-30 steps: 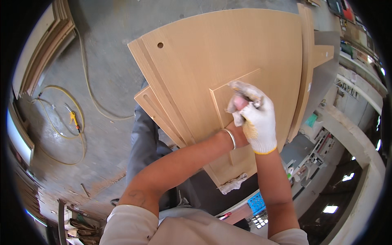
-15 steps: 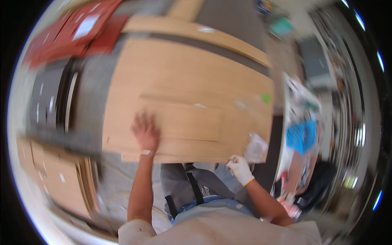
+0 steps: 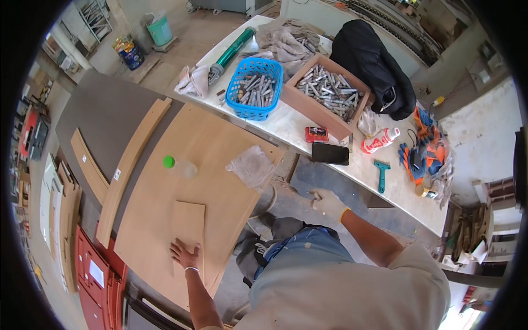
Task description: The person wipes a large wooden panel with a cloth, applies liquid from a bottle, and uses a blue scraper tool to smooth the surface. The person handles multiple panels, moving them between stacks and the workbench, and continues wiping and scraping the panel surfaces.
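My bare left hand (image 3: 184,255) lies with fingers spread on a narrow wood-toned board (image 3: 190,220). That board rests on a larger wood-toned panel (image 3: 148,231). Over the gap between panel and white table, my right hand (image 3: 329,203) wears a white glove with a yellow cuff. Its fingers are curled together; what they hold, if anything, I cannot make out. On the panel lie a clear bottle with a green cap (image 3: 169,161) and a crumpled whitish rag (image 3: 250,168), the rag near the edge closest to my right hand.
On the white table (image 3: 352,179) stand a blue basket (image 3: 256,67) and a wooden box (image 3: 316,113), both full of small metal cylinders. A black phone (image 3: 330,154), teal scraper (image 3: 381,176), red-and-white bottle (image 3: 380,141) and black bag (image 3: 371,66) are there too. Red panels (image 3: 96,275) stand at lower left.
My view has swung to the right, bringing the table into full sight. My right hand has left the panel's near edge and moved toward the table. My left hand still rests on the board.
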Tool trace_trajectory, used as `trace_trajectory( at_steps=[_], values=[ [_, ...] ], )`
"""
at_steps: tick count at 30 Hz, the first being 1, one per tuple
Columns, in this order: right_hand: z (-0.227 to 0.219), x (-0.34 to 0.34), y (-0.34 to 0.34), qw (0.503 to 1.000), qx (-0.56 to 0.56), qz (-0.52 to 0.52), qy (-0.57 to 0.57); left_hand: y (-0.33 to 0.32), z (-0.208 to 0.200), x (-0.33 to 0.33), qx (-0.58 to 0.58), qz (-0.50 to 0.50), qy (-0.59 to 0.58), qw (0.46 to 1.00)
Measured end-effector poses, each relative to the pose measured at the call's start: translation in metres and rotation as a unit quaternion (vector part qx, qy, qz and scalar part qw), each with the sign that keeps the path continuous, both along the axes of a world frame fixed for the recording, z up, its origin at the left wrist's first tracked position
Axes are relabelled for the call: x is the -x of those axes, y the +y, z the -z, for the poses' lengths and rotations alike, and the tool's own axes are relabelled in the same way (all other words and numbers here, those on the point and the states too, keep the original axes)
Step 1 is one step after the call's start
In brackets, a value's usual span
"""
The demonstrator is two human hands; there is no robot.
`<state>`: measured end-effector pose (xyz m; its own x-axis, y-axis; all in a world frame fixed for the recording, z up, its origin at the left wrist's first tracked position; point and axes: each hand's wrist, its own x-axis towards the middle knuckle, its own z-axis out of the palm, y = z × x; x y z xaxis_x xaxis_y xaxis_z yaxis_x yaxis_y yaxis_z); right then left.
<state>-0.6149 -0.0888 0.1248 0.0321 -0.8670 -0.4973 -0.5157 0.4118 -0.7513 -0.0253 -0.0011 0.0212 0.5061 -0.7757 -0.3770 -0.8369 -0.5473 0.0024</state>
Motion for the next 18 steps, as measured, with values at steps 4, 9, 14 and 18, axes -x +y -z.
trace_trajectory(
  at_steps=[4, 9, 14, 18],
  values=[
    [-0.009, -0.008, -0.051, 0.966, 0.018, 0.161, -0.203, 0.007, 0.007, 0.026, -0.051, -0.032, -0.028, 0.998],
    [-0.018, -0.041, -0.205, 0.992, 0.055, 0.095, 0.062, 0.029, -0.006, 0.088, -0.058, -0.074, -0.007, 0.996],
    [0.011, -0.03, -0.284, 0.891, 0.272, 0.076, 0.355, 0.005, -0.024, 0.16, -0.044, -0.076, 0.024, 0.996],
    [-0.011, -0.12, -0.207, 0.906, 0.385, 0.056, 0.168, 0.051, -0.038, 0.155, -0.06, -0.059, 0.014, 0.996]
  ],
)
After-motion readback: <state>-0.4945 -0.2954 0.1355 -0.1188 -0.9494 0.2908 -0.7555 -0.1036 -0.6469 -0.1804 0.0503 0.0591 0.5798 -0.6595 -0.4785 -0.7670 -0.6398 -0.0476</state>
